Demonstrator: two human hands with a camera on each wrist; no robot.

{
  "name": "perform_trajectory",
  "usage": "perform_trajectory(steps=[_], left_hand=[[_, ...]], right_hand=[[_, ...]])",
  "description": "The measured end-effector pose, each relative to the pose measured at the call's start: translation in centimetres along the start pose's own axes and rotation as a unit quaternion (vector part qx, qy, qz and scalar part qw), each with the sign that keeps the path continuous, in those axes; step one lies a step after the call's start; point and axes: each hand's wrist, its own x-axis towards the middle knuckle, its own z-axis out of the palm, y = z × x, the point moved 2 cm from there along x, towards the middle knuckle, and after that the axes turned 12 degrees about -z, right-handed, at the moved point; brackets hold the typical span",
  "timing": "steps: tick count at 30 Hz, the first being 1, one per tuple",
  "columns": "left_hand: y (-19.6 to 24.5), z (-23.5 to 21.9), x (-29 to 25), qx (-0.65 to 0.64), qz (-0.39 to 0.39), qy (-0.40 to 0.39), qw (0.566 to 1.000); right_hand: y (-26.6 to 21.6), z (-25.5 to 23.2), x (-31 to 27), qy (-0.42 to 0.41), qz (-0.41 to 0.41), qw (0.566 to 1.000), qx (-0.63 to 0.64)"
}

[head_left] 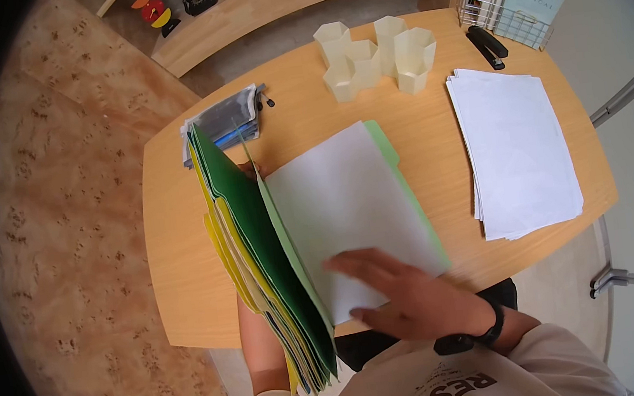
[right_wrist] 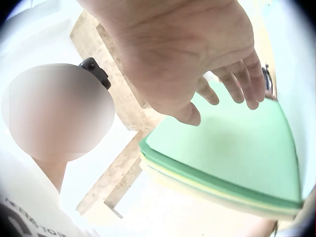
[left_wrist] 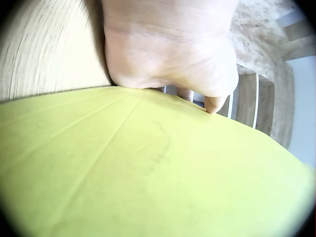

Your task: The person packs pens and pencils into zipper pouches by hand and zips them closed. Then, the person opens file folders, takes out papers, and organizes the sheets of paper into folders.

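While the right hand (head_left: 402,290) is positioned above the white sheet (head_left: 341,203), its fingers are extended and slightly apart, with the thumb separated from them; whether the fingertips contact the paper cannot be determined. A black wristband (head_left: 494,322) encircles the right wrist.

The white sheet lies inside a light-green folder (head_left: 383,143), which is unfolded on the wooden table (head_left: 181,237) in front of the person. One cover of this folder lies flat beneath the sheet, its tabbed edge facing right; the other cover stands nearly upright along the left side of the sheet, beside a dark-green folder (head_left: 276,281). Yellow folders (left_wrist: 163,158) form the outer left side of the same upright bundle, whose near end projects past the table edge.

The left hand (left_wrist: 170,49) is located at the far edge of the bundle, with its fingers clamped over that edge; the fingers are partly hidden by the folders.

Surrounding items are arranged as follows. A grey pouch (head_left: 226,118) lies just beyond the bundle. Cream hexagonal holders (head_left: 368,59) stand near the far table edge. A white paper stack (head_left: 518,147) lies at right, with a black stapler (head_left: 486,46) and a wire book rack (head_left: 520,26) beyond it.
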Motion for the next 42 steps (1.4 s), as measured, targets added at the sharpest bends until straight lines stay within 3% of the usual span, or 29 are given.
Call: perform_trajectory(steps=[3, 4, 6, 10, 12, 15, 19, 22, 23, 24, 25, 26, 29, 32, 33, 34, 36, 38, 40, 42], left_hand=[[-0.2, -0.3, -0.3, -0.005, -0.001, 0.004, 1.0], [-0.1, -0.3, -0.3, -0.006, -0.001, 0.004, 1.0], [0.0, -0.3, -0.4, -0.009, 0.002, 0.004, 1.0], [-0.3, -0.1, -0.6, -0.012, 0.0, 0.006, 1.0], [-0.5, 0.1, -0.7, -0.013, -0.002, 0.007, 1.0], [-0.5, 0.3, -0.7, -0.012, -0.004, 0.006, 1.0], [-0.6, 0.6, -0.7, -0.012, -0.008, 0.006, 1.0], [-0.8, 0.2, -0.8, -0.017, -0.009, 0.01, 1.0], [-0.9, 0.1, -0.8, -0.021, -0.008, 0.012, 1.0], [-1.0, 0.2, -1.1, -0.025, -0.007, 0.012, 1.0], [-1.1, 0.2, -1.3, -0.029, -0.006, 0.013, 0.999], [-1.3, 0.3, -1.4, -0.034, -0.006, 0.013, 0.999], [-1.7, 0.7, -1.5, -0.045, -0.003, 0.013, 0.999], [-1.5, 1.8, -1.6, -0.046, -0.003, 0.01, 0.999], [-1.6, 0.9, -0.9, -0.276, -0.019, -0.221, 0.935], [-1.6, 0.7, 0.2, -0.126, 0.087, -0.083, 0.985], [-1.4, -0.2, 1.6, 0.064, 0.157, -0.028, 0.985], [-1.2, 1.1, 1.1, 0.162, 0.162, -0.02, 0.973], [-1.0, 2.4, 0.2, 0.278, 0.191, 0.026, 0.941], [-1.0, 2.2, 0.7, 0.302, 0.222, 0.039, 0.926]], right_hand=[[3.4, -0.9, -1.5, 0.111, 0.094, 0.976, -0.16], [4.5, -1.2, -2.1, 0.11, 0.093, 0.976, -0.162], [6.5, -2.4, -3.2, 0.174, 0.184, 0.902, -0.35], [7.6, -2.8, -4.0, 0.181, 0.191, 0.888, -0.378], [7.4, -2.5, -3.6, 0.125, 0.228, 0.916, -0.304], [6.9, -1.3, -3.2, 0.113, 0.184, 0.938, -0.27], [4.8, -3.8, -3.1, 0.1, 0.218, 0.954, -0.182], [4.0, -9.0, -5.2, 0.216, 0.247, 0.918, -0.222], [4.0, -11.1, -6.4, 0.25, 0.306, 0.883, -0.253], [4.8, -13.2, -8.3, 0.293, 0.273, 0.862, -0.31], [4.4, -15.4, -9.5, 0.298, 0.301, 0.837, -0.346], [6.2, -17.9, -12.6, 0.31, 0.278, 0.81, -0.413], [6.3, -22.8, -16.4, 0.337, 0.303, 0.789, -0.414], [6.9, -23.1, -17.6, 0.321, 0.333, 0.766, -0.446], [6.7, -22.5, -17.4, 0.319, 0.346, 0.754, -0.458], [6.6, -21.7, -16.8, 0.323, 0.345, 0.753, -0.458], [5.4, -19.0, -14.2, 0.34, 0.141, 0.745, -0.557], [3.6, -15.2, -10.6, 0.366, 0.196, 0.873, -0.256], [3.1, -11.5, -7.6, 0.297, 0.191, 0.935, -0.019], [3.4, -9.1, -5.8, 0.243, 0.185, 0.952, -0.032]])
